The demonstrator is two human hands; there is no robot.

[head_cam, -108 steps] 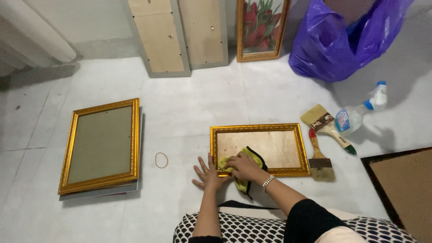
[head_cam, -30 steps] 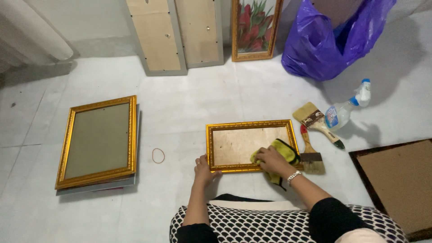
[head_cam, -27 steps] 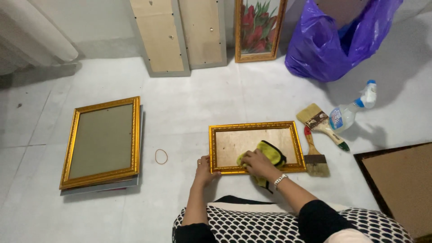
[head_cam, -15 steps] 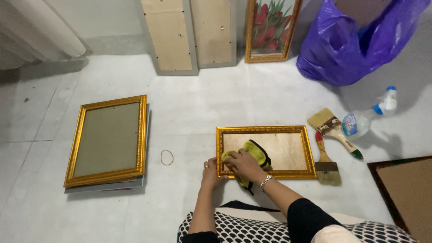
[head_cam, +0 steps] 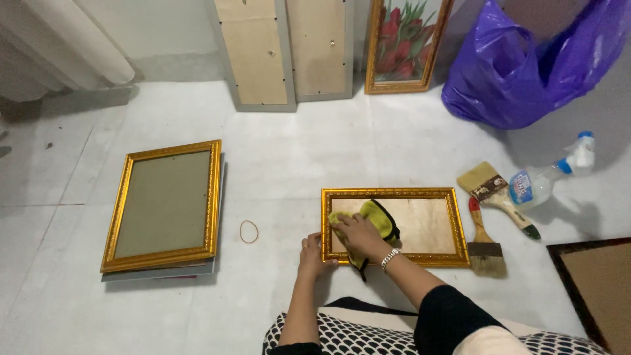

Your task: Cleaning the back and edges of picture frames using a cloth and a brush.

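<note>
Your right hand (head_cam: 358,235) is pressing flat on a yellow-green cloth (head_cam: 374,220), fingers laid loosely over it rather than pinching, and the cloth is lying on the glass of the small gold frame (head_cam: 453,223) just right of the middle of the picture. The hand is sitting at the left end of that glass; part of the cloth is trailing over the frame's lower edge beneath your wrist, where a bracelet (head_cam: 390,258) is showing. Your left hand (head_cam: 311,253) is resting at the frame's lower left corner, fingers extended and touching the gold moulding, with the palm on the white floor (head_cam: 296,158).

A rubber band (head_cam: 248,231) is lying on the floor just left of that hand. A larger gold frame (head_cam: 164,204) is lying on a stack at the left of the picture. Two paintbrushes (head_cam: 490,217) are lying just beside the small frame's right edge, with a spray bottle (head_cam: 549,177) near them. A purple plastic bag (head_cam: 526,66) is sitting in the upper right, and a framed flower picture (head_cam: 404,43) is leaning at top centre beside two board-backed panels (head_cam: 286,52).
</note>
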